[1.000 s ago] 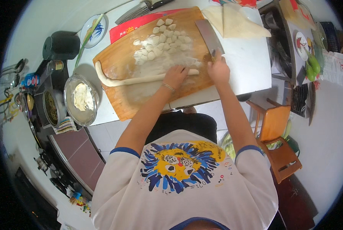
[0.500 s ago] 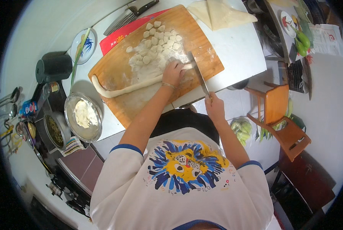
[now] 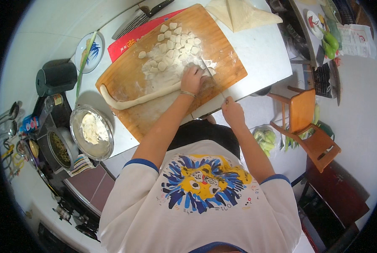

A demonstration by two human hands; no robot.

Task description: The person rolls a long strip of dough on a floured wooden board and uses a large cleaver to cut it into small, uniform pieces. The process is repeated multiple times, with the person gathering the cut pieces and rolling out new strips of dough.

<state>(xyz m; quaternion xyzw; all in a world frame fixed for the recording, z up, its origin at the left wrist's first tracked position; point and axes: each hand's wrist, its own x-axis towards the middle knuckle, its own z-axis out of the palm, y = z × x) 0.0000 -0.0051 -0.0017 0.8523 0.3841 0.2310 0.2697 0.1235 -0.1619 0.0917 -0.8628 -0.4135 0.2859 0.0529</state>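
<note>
A long white dough rope (image 3: 148,98) lies across the floured wooden cutting board (image 3: 133,120), its left end curving upward. My left hand (image 3: 191,80) is closed over the rope's right end, the fingers curled around it. In my right hand (image 3: 233,112) is the handle of a knife (image 3: 214,79). Its blade, seen nearly edge-on, crosses the rope's end just right of my left fingers. Whether the blade touches the board cannot be made out. Several small cut dough pieces (image 3: 178,41) lie scattered in loose flour beyond my left hand.
To the left stand a metal bowl (image 3: 79,137) holding pale dough and a plate (image 3: 77,56) with a green onion. A cleaver (image 3: 131,24) lies behind the board by a red box (image 3: 122,49). Folded pale cloth (image 3: 243,16) is at the far right; a wooden chair (image 3: 302,111) stands right.
The knife has moved left toward my left fingers, and its blade has turned more edge-on. My right hand has shifted slightly left and up. My left hand stays on the dough rope.
</note>
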